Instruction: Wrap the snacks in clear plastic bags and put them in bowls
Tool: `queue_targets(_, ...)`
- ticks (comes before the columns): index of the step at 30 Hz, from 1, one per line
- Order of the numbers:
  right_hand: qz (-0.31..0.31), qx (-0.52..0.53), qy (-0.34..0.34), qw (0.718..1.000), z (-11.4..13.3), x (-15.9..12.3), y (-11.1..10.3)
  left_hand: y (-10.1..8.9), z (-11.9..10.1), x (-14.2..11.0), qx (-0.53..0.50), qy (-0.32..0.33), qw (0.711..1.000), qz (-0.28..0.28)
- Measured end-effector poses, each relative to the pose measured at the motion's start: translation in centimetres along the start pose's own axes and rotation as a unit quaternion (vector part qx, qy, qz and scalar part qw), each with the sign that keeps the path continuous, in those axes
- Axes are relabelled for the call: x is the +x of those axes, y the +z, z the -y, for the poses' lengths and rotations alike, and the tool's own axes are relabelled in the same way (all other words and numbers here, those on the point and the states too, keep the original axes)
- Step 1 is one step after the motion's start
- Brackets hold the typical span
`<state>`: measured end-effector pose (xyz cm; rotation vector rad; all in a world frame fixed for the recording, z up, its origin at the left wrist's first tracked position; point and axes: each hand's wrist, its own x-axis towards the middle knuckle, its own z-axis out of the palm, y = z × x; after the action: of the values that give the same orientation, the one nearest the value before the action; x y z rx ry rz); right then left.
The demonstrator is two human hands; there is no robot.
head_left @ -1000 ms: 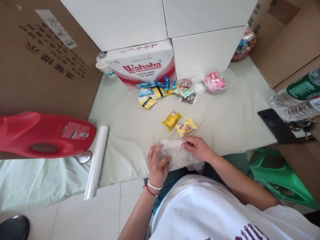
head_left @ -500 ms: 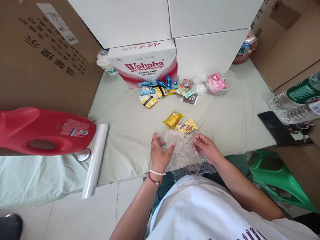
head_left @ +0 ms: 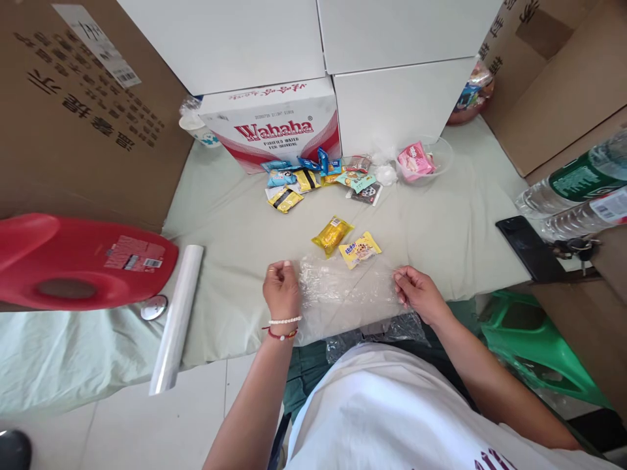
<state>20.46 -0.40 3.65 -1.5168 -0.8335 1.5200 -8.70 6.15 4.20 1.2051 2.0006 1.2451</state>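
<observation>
A clear sheet of plastic wrap (head_left: pixel 345 290) is stretched between my hands, over the table's near edge, its lower part crumpled against my lap. My left hand (head_left: pixel 283 287) pinches its left side, fingers closed. At the right side, my right hand (head_left: pixel 416 292) grips it between thumb and fingers. Just beyond the film lie two small snacks: a golden-yellow packet (head_left: pixel 333 235) and, to its right, a pale yellow packet (head_left: pixel 360 249) with a cookie picture. Both are apart from my fingers.
Several snack packets (head_left: pixel 287 199) lie before a Wahaha carton (head_left: pixel 274 124). Farther right is a clear bowl (head_left: pixel 443 160) holding a pink packet (head_left: pixel 415 161). A roll of film (head_left: pixel 177 320) and red jug (head_left: pixel 98 261) lie left; a phone (head_left: pixel 529 248) and bottles (head_left: pixel 578 176) lie right.
My left hand has moved left and closed from an open spread onto the film. My right hand has shifted slightly right, and the bunched film is now spread wider and flatter.
</observation>
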Motion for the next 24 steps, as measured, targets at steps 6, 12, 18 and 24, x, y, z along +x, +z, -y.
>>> queue_targets(6, -0.009, -0.086, -0.051, 0.995, -0.2, 1.1, 1.1, -0.8, -1.5, -4.7, 0.125, 0.301, 0.945, -0.007)
queue_targets(12, -0.019, -0.242, -0.109, 0.964, 0.0, 1.6, -1.1, -0.3, 1.8, -5.5, 0.351, 0.334, 0.852, 0.199)
queue_targets(18, -0.076, -0.429, -0.132, 0.891, 3.2, 4.5, -5.8, -0.5, 3.5, -4.4, 0.401, 0.323, 0.827, 0.223)
queue_targets(24, 0.144, -0.512, -0.292, 0.795, 7.6, 9.8, -1.9, -0.3, 3.1, -4.6, 0.409, 0.324, 0.824, 0.221)
